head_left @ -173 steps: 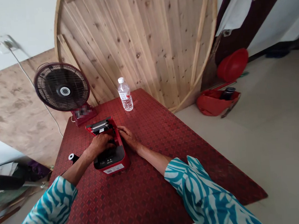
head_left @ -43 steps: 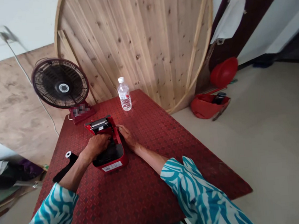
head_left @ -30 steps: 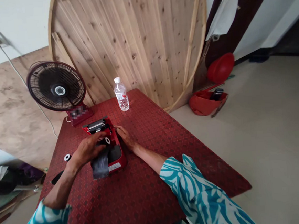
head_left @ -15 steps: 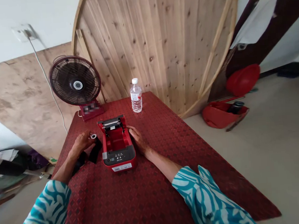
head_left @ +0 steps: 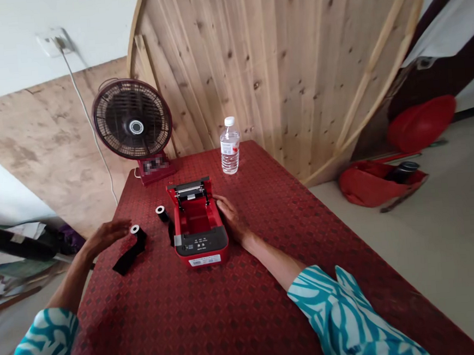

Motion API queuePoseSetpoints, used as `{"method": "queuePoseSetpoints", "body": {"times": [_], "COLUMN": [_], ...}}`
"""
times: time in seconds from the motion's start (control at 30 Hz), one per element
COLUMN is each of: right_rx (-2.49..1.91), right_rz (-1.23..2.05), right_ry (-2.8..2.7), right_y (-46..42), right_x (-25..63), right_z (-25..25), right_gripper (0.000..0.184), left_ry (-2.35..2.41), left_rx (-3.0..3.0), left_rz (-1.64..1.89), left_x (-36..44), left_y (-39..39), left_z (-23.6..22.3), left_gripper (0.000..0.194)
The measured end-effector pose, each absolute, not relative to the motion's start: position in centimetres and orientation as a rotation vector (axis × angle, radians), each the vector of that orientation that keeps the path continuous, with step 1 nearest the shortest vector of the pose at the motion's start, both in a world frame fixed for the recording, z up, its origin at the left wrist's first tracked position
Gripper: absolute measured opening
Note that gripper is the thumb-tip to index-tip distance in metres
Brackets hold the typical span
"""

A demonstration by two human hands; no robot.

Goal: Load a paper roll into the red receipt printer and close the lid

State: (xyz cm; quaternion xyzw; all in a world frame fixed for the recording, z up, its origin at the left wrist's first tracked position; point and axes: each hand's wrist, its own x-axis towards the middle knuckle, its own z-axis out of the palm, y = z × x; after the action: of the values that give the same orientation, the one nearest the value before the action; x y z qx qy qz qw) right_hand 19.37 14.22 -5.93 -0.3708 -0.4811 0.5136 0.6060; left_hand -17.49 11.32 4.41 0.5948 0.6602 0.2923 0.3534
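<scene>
A red label printer (head_left: 202, 245) with a dark front panel stands on the table, its lid raised and its red inner bay showing. Against the printer's right side rests my right hand (head_left: 232, 219), fingers stretched along it; some are hidden by the hand. My left hand (head_left: 108, 235) is open, fingers extended, just left of a small black roll (head_left: 140, 238) with a white core. A black strip (head_left: 125, 260) runs from that roll across the tabletop. Between it and the printer stands a second black roll (head_left: 163, 213), with its own strip trailing toward the printer.
The table (head_left: 247, 313) has a red patterned cover. At its back left is a fan (head_left: 135, 127), with a water bottle (head_left: 230, 152) to the right. A round wooden panel (head_left: 269, 60) leans behind. On the floor at right lies a red bag (head_left: 358, 184).
My left hand has let go of the roll and drawn back to the left; both rolls now show separately. My right hand stays at the printer. The view has shifted a little left.
</scene>
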Motion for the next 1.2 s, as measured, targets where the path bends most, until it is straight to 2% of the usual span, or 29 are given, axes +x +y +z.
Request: {"method": "queuePoseSetpoints", "body": {"times": [0.13,0.37,0.6,0.73,0.97,1.2], "right_rx": [-0.873,-0.884,-0.878,-0.867,-0.830,-0.824], "right_rz": [1.182,1.179,1.152,1.164,1.223,1.218], "right_ry": [-1.114,-1.127,-1.162,-1.156,-1.066,-1.066], "right_y": [14.1,14.0,14.2,14.0,14.3,14.6], "right_x": [19.4,19.4,19.5,19.5,19.0,18.9], "right_z": [-5.7,-5.6,-5.8,-5.6,-6.0,-6.2], "right_gripper": [0.041,0.042,0.043,0.041,0.037,0.037], "left_ry": [1.614,1.578,1.515,1.391,1.293,1.470], "left_rx": [1.568,1.607,1.369,1.402,1.806,2.450], "left_rz": [0.731,0.746,0.948,0.925,0.763,0.415], "left_x": [-17.0,-16.4,-14.7,-12.2,-4.5,0.4], "left_y": [10.4,10.5,8.4,7.0,6.8,9.4], "left_z": [2.3,0.9,2.0,4.1,8.2,8.1], "left_gripper": [0.058,0.042,0.051,0.053,0.051,0.032]}}
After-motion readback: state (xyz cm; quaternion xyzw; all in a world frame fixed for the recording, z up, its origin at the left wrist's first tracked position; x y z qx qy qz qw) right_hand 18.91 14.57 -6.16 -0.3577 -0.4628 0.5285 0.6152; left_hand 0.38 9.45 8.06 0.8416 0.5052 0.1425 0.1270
